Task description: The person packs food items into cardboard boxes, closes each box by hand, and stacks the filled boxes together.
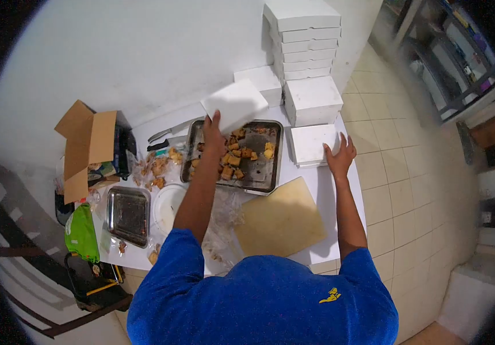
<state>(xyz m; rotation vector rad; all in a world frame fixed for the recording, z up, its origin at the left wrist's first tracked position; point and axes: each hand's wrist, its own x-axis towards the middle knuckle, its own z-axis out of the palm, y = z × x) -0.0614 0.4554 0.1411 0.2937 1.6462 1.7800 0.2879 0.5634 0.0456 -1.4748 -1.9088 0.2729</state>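
My left hand (pixel 213 133) grips the near left edge of a white box (pixel 237 104), held up over the back of a large metal tray (pixel 267 183). Browned cubes of food (pixel 234 160) lie in that tray, mostly in its middle and left part. At the table's right side my right hand (pixel 340 156) rests with spread fingers at the right edge of another white box (pixel 310 144), which lies flat. Its thumb touches the box's edge. A yellowish cutting board (pixel 282 217) lies in front of the tray.
White boxes (pixel 308 49) stand in a tall stack behind. Left are an open cardboard box (pixel 102 138), a smaller metal tray (pixel 128 215), a white round container (pixel 167 207), a knife (pixel 169 132) and a green bag (pixel 80 234). Clear plastic (pixel 221 215) lies beside the board.
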